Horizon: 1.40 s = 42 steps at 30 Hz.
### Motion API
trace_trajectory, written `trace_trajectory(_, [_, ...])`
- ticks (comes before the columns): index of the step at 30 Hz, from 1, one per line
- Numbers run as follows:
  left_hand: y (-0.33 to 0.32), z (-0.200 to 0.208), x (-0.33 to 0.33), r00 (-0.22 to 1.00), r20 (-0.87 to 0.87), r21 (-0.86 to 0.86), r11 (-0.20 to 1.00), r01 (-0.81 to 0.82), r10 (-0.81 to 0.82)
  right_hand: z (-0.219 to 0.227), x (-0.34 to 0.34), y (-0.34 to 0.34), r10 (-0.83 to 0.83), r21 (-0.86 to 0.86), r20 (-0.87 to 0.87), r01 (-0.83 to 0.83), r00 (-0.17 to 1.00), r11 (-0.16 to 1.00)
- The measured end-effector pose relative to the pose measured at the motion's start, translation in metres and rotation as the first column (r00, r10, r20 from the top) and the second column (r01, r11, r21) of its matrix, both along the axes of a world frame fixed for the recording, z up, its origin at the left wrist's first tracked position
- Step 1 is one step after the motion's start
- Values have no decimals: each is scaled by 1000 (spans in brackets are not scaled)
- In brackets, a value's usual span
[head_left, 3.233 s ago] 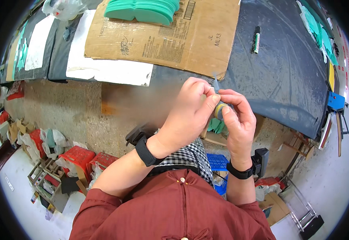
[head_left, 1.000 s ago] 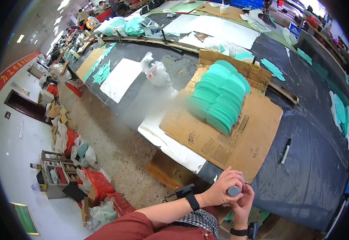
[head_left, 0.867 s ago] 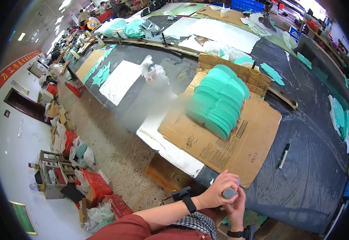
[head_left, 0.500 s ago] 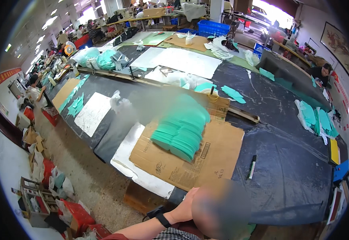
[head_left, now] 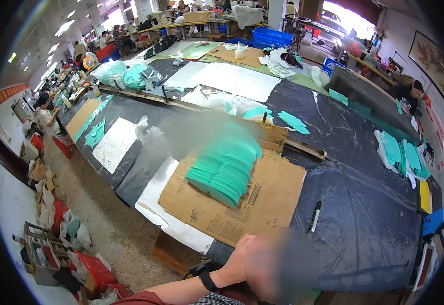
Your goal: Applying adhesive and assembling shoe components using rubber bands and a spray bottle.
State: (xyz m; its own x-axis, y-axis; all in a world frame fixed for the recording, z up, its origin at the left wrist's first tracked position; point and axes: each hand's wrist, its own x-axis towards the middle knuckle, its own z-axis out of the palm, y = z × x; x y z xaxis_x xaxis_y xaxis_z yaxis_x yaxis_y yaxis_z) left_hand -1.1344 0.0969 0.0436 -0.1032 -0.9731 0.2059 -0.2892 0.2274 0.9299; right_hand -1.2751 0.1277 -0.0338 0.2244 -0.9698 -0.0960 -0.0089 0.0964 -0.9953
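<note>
My left hand [head_left: 236, 260], with a black band on the wrist, is raised at the near edge of the table. A blurred patch covers its fingers, so whether they hold anything is hidden. My right hand cannot be made out; the same blur may cover it. Beyond the left hand lies a flattened brown cardboard sheet [head_left: 278, 203]. On it rests a fanned stack of green cut pieces [head_left: 222, 170] with rounded ends, its far end smeared by another blur. A marker pen [head_left: 315, 217] lies on the dark table [head_left: 354, 208] to the right of the cardboard.
A white board [head_left: 153, 201] sticks out under the cardboard's left side. A wooden bar [head_left: 306, 148] crosses the table behind the stack. More green pieces [head_left: 400, 152] lie at the right, near a seated person [head_left: 407, 96]. Blue crates [head_left: 272, 37] and red bins [head_left: 92, 269] stand around.
The whole view has shifted slightly, so the table things sit a little further left. The left hand stays raised at the near edge; the stack keeps its place on the cardboard.
</note>
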Motion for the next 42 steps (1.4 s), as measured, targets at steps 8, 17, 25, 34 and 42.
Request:
trace_trajectory(8, [-17, 12, 1, 972, -97, 30, 975, 218, -214, 52, -1, 5, 100, 309, 268, -184, 958, 933])
trace_trajectory(17, [-11, 9, 15, 987, -140, 184, 977, 105, -79, 14, 6, 9, 158, 287, 44, -164, 986, 944])
trace_trajectory(25, [16, 25, 63, 968, -229, 325, 929, 174, -102, 38, 35, 40, 282, 450, 286, -388, 916, 804])
trace_trajectory(34, [80, 43, 132, 661, -655, 523, 851, 48, 366, 57, 84, 86, 320, 98, -182, -307, 930, 947])
trace_trajectory(42, [120, 56, 182, 376, -887, 347, 925, 157, 268, 100, 88, 98, 142, 282, 403, -270, 904, 921])
